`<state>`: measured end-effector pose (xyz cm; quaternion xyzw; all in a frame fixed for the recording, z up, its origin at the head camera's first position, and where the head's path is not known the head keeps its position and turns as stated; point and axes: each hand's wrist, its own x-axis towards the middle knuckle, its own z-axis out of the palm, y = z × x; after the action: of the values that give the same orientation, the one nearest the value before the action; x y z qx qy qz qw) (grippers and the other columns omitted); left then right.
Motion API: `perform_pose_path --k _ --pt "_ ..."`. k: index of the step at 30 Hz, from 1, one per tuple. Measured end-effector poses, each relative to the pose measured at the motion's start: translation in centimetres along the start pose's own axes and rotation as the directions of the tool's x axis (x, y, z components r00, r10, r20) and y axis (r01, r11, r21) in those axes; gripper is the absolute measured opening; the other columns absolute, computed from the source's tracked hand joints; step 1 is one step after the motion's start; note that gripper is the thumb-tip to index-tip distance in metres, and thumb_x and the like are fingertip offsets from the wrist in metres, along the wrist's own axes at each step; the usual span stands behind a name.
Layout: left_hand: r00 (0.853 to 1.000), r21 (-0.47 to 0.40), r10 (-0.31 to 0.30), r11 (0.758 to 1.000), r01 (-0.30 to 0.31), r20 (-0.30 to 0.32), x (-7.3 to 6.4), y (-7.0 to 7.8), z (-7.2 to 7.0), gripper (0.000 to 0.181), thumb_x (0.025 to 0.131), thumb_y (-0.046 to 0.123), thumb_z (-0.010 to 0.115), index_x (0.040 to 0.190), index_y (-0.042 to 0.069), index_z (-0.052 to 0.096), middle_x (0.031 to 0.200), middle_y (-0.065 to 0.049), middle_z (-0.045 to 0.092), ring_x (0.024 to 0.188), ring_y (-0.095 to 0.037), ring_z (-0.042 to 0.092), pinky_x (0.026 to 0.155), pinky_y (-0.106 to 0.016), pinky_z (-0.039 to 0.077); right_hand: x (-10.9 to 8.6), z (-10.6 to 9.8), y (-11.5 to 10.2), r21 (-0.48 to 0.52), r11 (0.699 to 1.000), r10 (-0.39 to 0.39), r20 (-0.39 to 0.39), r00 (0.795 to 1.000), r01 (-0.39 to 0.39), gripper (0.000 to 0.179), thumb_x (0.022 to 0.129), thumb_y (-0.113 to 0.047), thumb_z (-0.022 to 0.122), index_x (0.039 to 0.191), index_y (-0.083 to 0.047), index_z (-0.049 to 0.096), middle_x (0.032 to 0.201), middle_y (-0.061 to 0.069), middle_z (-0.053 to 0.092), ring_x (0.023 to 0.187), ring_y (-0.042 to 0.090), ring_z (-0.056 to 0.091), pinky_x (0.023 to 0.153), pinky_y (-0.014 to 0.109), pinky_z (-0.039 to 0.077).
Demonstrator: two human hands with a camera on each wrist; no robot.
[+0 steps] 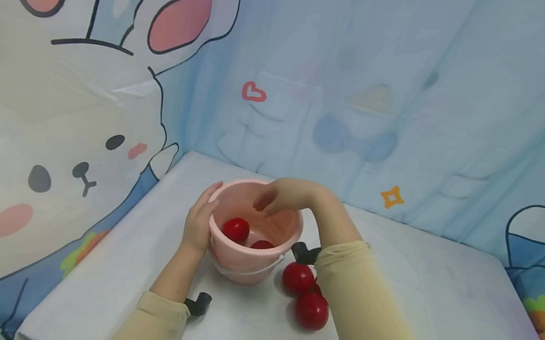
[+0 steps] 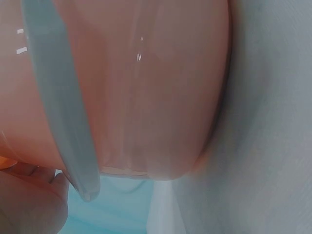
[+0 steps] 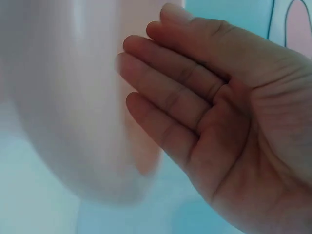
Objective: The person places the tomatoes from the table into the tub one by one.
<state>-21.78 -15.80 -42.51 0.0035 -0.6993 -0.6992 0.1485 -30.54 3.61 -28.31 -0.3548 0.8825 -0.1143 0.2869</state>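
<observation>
A pink bucket (image 1: 239,257) with a pale handle stands upright on the white table. My left hand (image 1: 198,221) holds it by the left side, fingers along the outside and thumb at the rim. Inside lie a red apple-like fruit (image 1: 235,229) and a second red one (image 1: 262,244), partly hidden by the front rim. Over the bucket's opening is my right hand (image 1: 292,194), its fingers loosely bent with nothing in them; the right wrist view shows its bare palm (image 3: 229,131). Beside my right forearm sit several more red fruits (image 1: 311,310), one mostly hidden by the sleeve.
The white table (image 1: 418,300) reaches back to a blue cartoon curtain (image 1: 293,36) behind the bucket. A rabbit-printed cloth (image 1: 67,149) runs along the left side. Small black wrist cameras stick out at the left cuff (image 1: 165,306) and the right cuff (image 1: 342,253).
</observation>
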Motion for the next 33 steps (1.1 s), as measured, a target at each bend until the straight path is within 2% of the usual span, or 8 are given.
perform_pose_path --k 3,7,10,17,20,24,33 --pt "1.0 -0.015 0.001 1.0 -0.001 0.008 0.0 -0.1 0.0 0.044 0.101 0.039 0.037 0.145 0.043 0.043 0.152 0.017 0.044 0.144 -0.01 0.036 0.116 -0.05 0.036 -0.9 -0.3 0.2 0.035 0.999 -0.03 -0.015 0.999 0.031 0.039 0.094 -0.023 0.063 0.132 -0.017 0.064 0.132 0.004 0.065 0.127 0.021 0.058 0.107 0.043 0.048" --pt "1.0 -0.017 0.004 1.0 -0.004 0.009 0.0 -0.1 0.0 0.045 0.102 0.037 0.036 0.146 0.04 0.042 0.153 0.014 0.043 0.145 -0.012 0.035 0.117 -0.05 0.035 -2.4 -0.8 1.0 0.024 0.998 -0.064 -0.053 0.997 0.065 0.04 0.095 -0.023 0.063 0.133 -0.013 0.062 0.133 0.006 0.064 0.127 0.021 0.058 0.108 0.044 0.047" --pt "1.0 -0.016 0.006 1.0 -0.005 0.005 0.0 -0.1 0.0 0.045 0.101 0.038 0.036 0.145 0.042 0.043 0.154 0.012 0.043 0.145 -0.011 0.036 0.117 -0.05 0.035 -3.7 -0.8 2.0 0.029 0.997 -0.07 -0.102 0.992 0.073 0.039 0.095 -0.024 0.063 0.133 -0.015 0.063 0.131 0.004 0.066 0.125 0.019 0.059 0.106 0.044 0.049" --pt "1.0 -0.011 0.004 1.0 -0.005 -0.008 0.0 -0.2 0.1 0.043 0.099 0.042 0.038 0.141 0.048 0.044 0.152 0.015 0.045 0.143 -0.01 0.037 0.116 -0.053 0.035 -7.4 -0.3 4.9 0.116 0.992 -0.023 -0.219 0.975 0.049 0.04 0.092 -0.032 0.067 0.131 -0.02 0.064 0.127 -0.004 0.067 0.12 0.017 0.062 0.102 0.044 0.051" --pt "1.0 -0.007 -0.004 1.0 0.004 -0.013 0.1 -0.2 0.1 0.043 0.098 0.044 0.039 0.141 0.049 0.045 0.15 0.018 0.046 0.143 -0.01 0.038 0.115 -0.053 0.036 -8.9 0.0 5.6 0.127 0.992 0.011 -0.25 0.968 0.021 0.039 0.091 -0.038 0.068 0.128 -0.027 0.064 0.126 -0.009 0.066 0.119 0.014 0.063 0.102 0.043 0.051" --pt "1.0 -0.004 -0.013 1.0 0.013 -0.016 0.1 -0.1 0.0 0.043 0.098 0.045 0.04 0.14 0.05 0.044 0.147 0.022 0.047 0.142 -0.008 0.038 0.115 -0.052 0.037 -10.4 0.6 6.2 0.127 0.992 0.044 -0.262 0.964 -0.011 0.036 0.09 -0.042 0.068 0.125 -0.036 0.063 0.126 -0.013 0.065 0.118 0.012 0.063 0.103 0.042 0.05" --pt "1.0 -0.009 -0.007 1.0 0.007 -0.007 0.1 -0.1 0.1 0.044 0.099 0.043 0.04 0.142 0.047 0.044 0.149 0.02 0.045 0.143 -0.01 0.038 0.115 -0.052 0.036 -12.2 2.5 8.4 0.174 0.985 0.066 -0.274 0.959 -0.018 0.04 0.091 -0.043 0.067 0.129 -0.031 0.062 0.13 -0.01 0.064 0.122 0.016 0.061 0.104 0.044 0.05"
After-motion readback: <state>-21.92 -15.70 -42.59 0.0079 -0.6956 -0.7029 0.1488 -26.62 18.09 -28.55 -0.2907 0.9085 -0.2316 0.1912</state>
